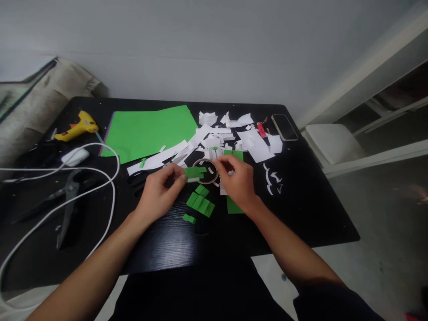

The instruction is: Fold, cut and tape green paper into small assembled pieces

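Note:
Between thumb and forefinger, my left hand (pixel 162 189) grips a small green paper piece (pixel 194 173) with stepped edges and a white strip along its near side. The far end of that piece overlaps a roll of tape (pixel 211 181). My right hand (pixel 236 178) is closed, its fingertips pinching at the right rim of the roll. Any loose tape end there is too small to make out. Just below the roll lie several folded green paper pieces (pixel 200 203). A green paper strip (pixel 235 206) lies partly under my right hand.
Behind are a large green sheet (pixel 150 131), white paper scraps (pixel 214 140) and a phone (pixel 285 127). At left lie a yellow glue gun (pixel 78 127), scissors (pixel 71 189) and a looping white cable (pixel 114 196). Curved white cutouts (pixel 268 179) sit at right on the black table (pixel 301 214).

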The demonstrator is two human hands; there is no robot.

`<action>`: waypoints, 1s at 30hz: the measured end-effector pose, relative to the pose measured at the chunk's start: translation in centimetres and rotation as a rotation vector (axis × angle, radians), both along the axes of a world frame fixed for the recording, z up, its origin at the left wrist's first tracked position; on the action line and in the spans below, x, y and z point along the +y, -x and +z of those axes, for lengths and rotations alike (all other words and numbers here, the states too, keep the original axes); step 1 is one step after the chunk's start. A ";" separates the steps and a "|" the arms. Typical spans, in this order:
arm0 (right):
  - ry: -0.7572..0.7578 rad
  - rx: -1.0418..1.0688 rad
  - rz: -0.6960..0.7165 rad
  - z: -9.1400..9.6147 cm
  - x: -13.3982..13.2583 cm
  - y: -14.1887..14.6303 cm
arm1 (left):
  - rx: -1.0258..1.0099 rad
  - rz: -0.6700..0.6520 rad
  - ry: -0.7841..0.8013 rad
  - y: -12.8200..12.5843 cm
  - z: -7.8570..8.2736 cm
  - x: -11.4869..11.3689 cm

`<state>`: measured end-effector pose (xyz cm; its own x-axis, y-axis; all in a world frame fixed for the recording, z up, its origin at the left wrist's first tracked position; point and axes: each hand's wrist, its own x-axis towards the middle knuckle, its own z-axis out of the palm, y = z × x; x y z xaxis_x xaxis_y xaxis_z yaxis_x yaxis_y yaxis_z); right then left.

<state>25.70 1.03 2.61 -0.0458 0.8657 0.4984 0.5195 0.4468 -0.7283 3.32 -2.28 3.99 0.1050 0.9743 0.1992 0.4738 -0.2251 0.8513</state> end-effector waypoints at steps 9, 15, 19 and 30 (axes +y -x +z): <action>0.136 0.003 0.281 -0.1 -0.4 0.5 | -0.099 0.120 0.035 0.5 -0.5 0.4; 0.310 0.252 0.259 0.2 -0.3 0.5 | -0.106 -0.033 0.071 0.3 -0.4 0.4; 0.585 0.454 0.453 0.3 -0.5 0.7 | -0.027 -0.178 0.084 0.1 -0.2 0.2; 0.662 0.519 0.416 0.1 -1.0 1.5 | -0.131 -0.136 0.174 -0.7 -0.6 0.0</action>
<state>24.20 -0.01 2.73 -0.3255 0.9445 -0.0450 -0.0500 -0.0647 -0.9966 4.01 -2.31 3.42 0.2214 0.9739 0.0499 0.3327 -0.1235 0.9349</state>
